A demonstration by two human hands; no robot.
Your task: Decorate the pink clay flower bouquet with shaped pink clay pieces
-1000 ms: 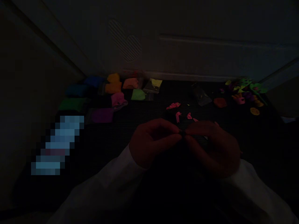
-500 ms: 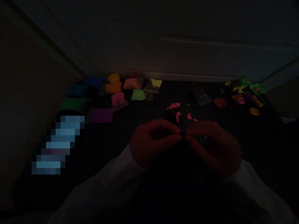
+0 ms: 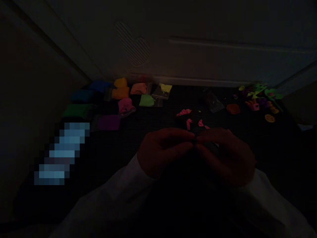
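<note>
In dim light, my left hand and my right hand meet fingertip to fingertip above the dark table. Both thumbs and forefingers pinch around a small dark piece, too dark to make out. Just beyond the fingers lies a pink petal-like clay piece, with a smaller pink piece to its right. Behind them is a dark lump topped by a row of pink clay bits. A pale, thin object shows partly behind my right fingers.
Clay packs in several colours stand at the left, among them a purple pack and a green one. A blurred bright screen lies nearer. Clay flowers and a red lump are at the right. A pale panel rises behind.
My left fingertips have shifted slightly, with the forefinger straighter and a little further right. The hands otherwise stay in place, and the things on the table have not moved.
</note>
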